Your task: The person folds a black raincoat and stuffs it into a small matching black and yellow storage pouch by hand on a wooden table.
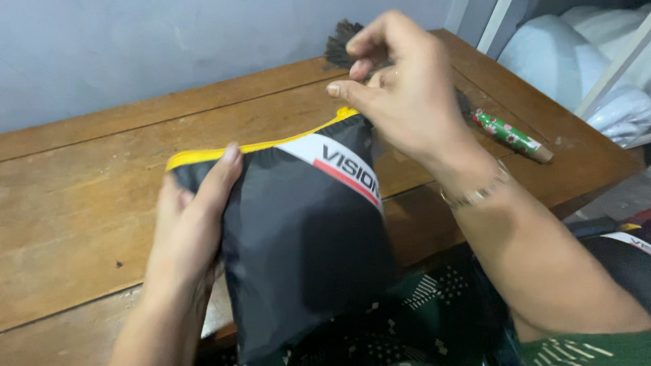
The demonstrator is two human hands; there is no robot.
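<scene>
A black plastic mailer bag (305,251) with a yellow top strip and a white and red band lies over the near edge of a wooden table (81,203). My left hand (190,224) grips the bag's left side, thumb on the front just below the yellow strip. My right hand (400,88) pinches the bag's top right corner between thumb and fingers. A thin bracelet sits on my right wrist.
A small brush with dark bristles (339,41) and a green patterned handle (512,135) lies on the table behind my right hand. White bundled packages (576,47) sit on shelving at the top right. Another black bag (624,244) shows at the right edge. A pale wall stands behind.
</scene>
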